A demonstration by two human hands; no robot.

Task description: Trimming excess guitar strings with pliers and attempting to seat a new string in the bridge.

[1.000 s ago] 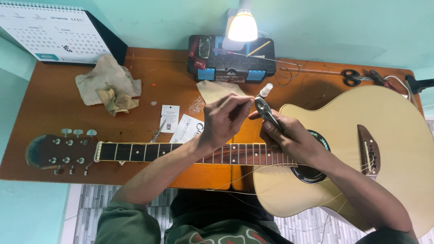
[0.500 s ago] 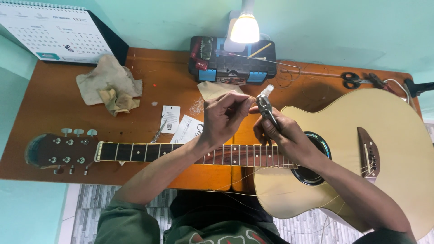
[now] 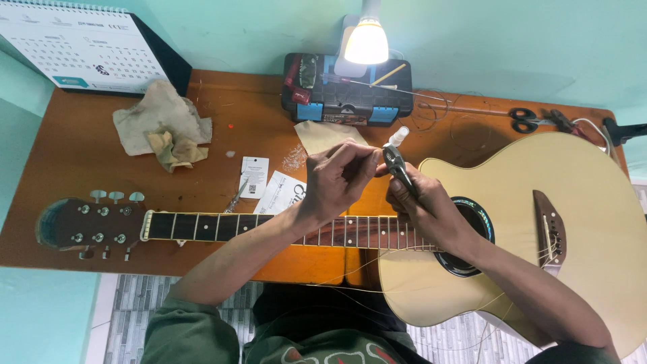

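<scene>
An acoustic guitar (image 3: 593, 222) lies flat across the brown desk (image 3: 60, 168), headstock (image 3: 87, 224) to the left, pale body to the right. Both hands hover above its neck near the body. My right hand (image 3: 421, 205) grips small dark pliers (image 3: 396, 164), jaws pointing up and left. My left hand (image 3: 340, 176) has its fingertips pinched right at the pliers' jaws, on something too small to make out. A small white bottle (image 3: 399, 136) stands just behind the pliers. Loose strings trail off the guitar's lower edge.
A black and blue toolbox (image 3: 347, 101) sits at the desk's back under a lit lamp (image 3: 366, 40). Crumpled rags (image 3: 162, 128) lie at the left, a desk calendar (image 3: 81, 47) behind them. Paper tags (image 3: 255, 176) rest near the neck. Scissors (image 3: 522, 120) and cables lie at the back right.
Both hands have stayed together above the neck; the pliers and pinching fingers shifted only slightly.
</scene>
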